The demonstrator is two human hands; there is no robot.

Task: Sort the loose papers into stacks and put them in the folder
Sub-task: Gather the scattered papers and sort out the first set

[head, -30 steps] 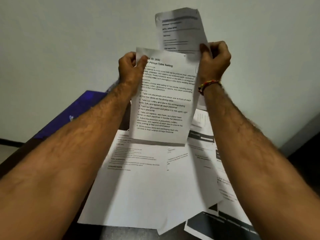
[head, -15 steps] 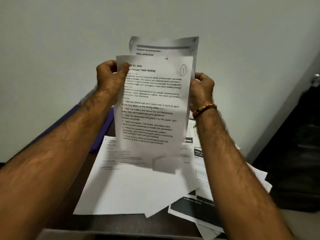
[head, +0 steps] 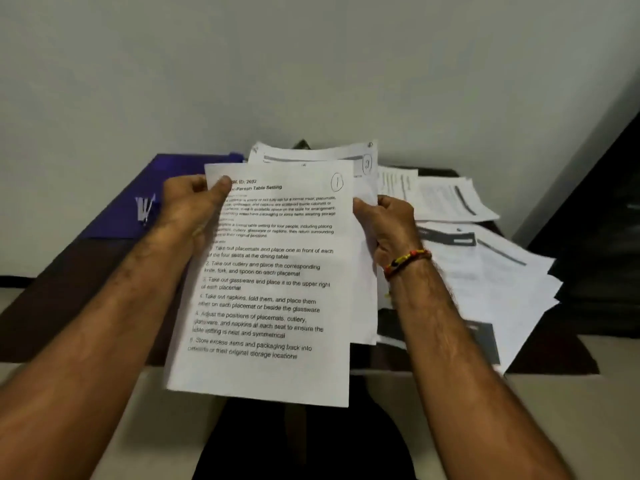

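Fingers (head: 221,184) of our left hand (head: 188,209) pinch the top sheet (head: 266,289), marked 1, by its upper left corner; our right hand (head: 388,223) grips a second sheet (head: 363,161), marked 2, just behind it. We hold them upright, seemingly to read and order them. Loose papers (head: 485,271) spread over the counter (head: 62,306) on the right; the purple folder (head: 138,202) lies left.

Both bare forearms reach forward from the lower corners. The left hand (head: 194,206) pinches the top left corner of a sheet (head: 270,289), thumb on its face. The right hand (head: 388,223) grips the right edge, apparently of the sheets behind; a beaded band circles its wrist.
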